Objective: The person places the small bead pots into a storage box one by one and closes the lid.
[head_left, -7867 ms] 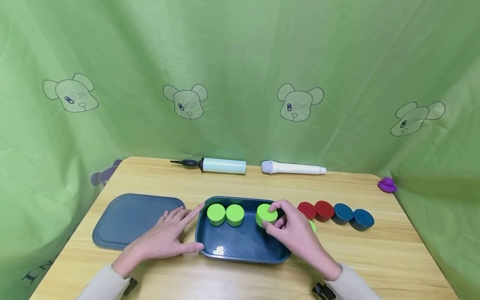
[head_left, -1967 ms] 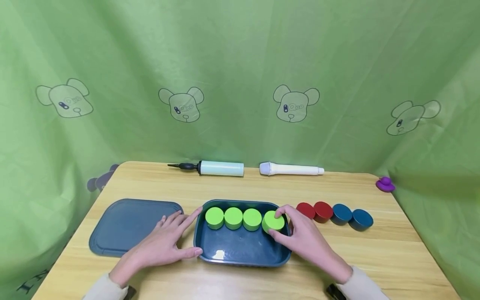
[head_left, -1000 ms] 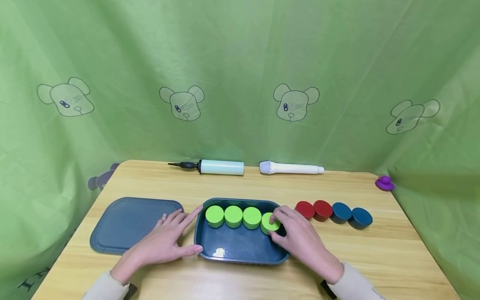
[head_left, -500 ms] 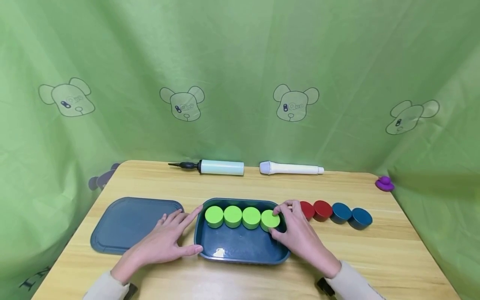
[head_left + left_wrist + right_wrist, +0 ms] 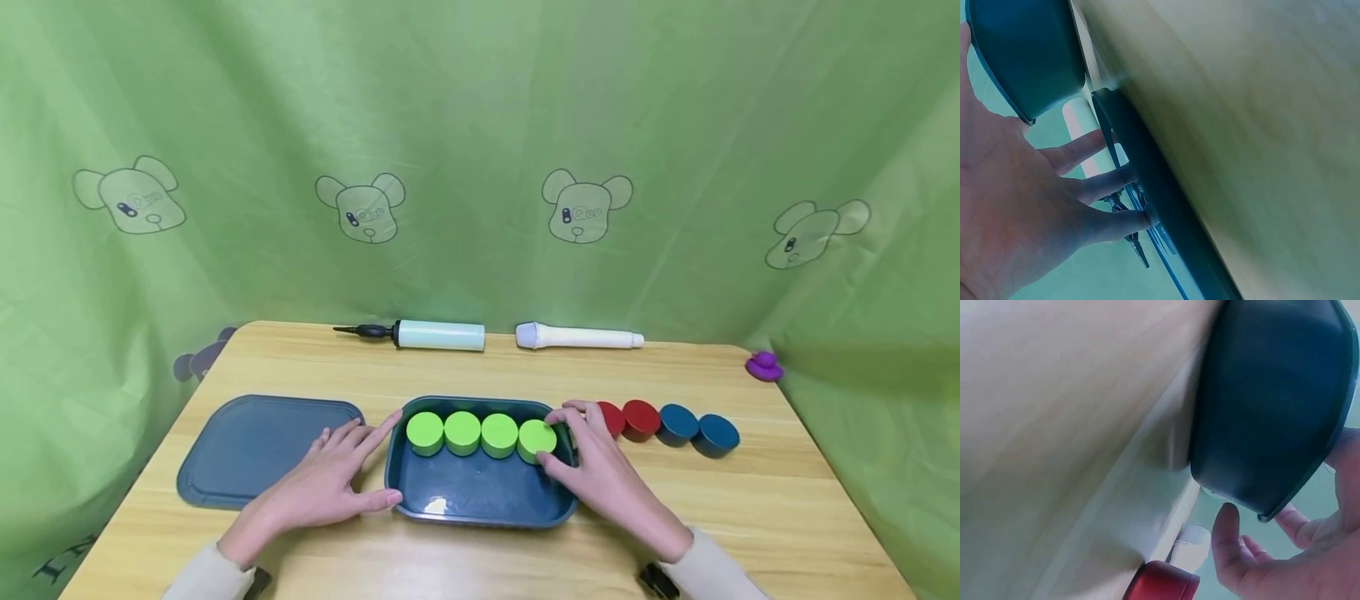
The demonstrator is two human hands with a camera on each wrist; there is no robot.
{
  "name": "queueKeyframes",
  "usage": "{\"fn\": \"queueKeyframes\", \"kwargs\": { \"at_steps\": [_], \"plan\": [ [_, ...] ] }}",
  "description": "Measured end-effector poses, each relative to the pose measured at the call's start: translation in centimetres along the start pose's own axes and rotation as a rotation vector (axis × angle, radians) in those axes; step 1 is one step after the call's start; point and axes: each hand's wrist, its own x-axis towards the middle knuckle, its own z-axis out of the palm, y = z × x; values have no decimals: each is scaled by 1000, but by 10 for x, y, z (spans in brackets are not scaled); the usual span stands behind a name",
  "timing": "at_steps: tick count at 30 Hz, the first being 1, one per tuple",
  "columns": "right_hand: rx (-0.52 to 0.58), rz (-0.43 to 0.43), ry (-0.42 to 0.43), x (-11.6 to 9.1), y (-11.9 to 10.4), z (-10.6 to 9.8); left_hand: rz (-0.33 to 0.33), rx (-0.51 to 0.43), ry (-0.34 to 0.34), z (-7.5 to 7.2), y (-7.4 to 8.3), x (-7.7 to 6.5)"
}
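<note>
A dark blue plastic box [image 5: 480, 500] stands on the table with a row of bright green cylinders along its far side. My right hand [image 5: 607, 479] reaches over the box's right rim and pinches the rightmost green cylinder [image 5: 537, 440] by its right edge, thumb in front and index finger behind. The other green cylinders [image 5: 462, 432] sit to its left, side by side. My left hand [image 5: 322, 483] steadies the left rim with outstretched index finger and thumb. Its other fingers lie over the edge of a flat blue lid [image 5: 255, 446]. The right wrist view shows the box wall [image 5: 1266, 406], which hides the cylinders.
Right of the box, two red cylinders [image 5: 641, 421] and two dark blue cylinders [image 5: 678, 425] form a line, one red partly behind my right hand. A light-blue hand pump [image 5: 441, 335], white toy microphone [image 5: 581, 336] and purple duck [image 5: 764, 365] lie along the back edge.
Eight seconds ago two green cylinders sat in the box and my right hand held a third; now the row is longer. Lately the rightmost one shifted slightly left and settled. My left hand stayed put.
</note>
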Motion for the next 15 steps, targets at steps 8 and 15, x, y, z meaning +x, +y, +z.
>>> {"fn": "queueKeyframes", "kwargs": {
  "at_steps": [8, 15],
  "plan": [
    [87, -90, 76, -9, 10, -12, 2, -4, 1, 0, -2, 0],
    [147, -134, 222, -15, 30, -30, 2, -1, 2, 1, -2, 0]
  ]
}}
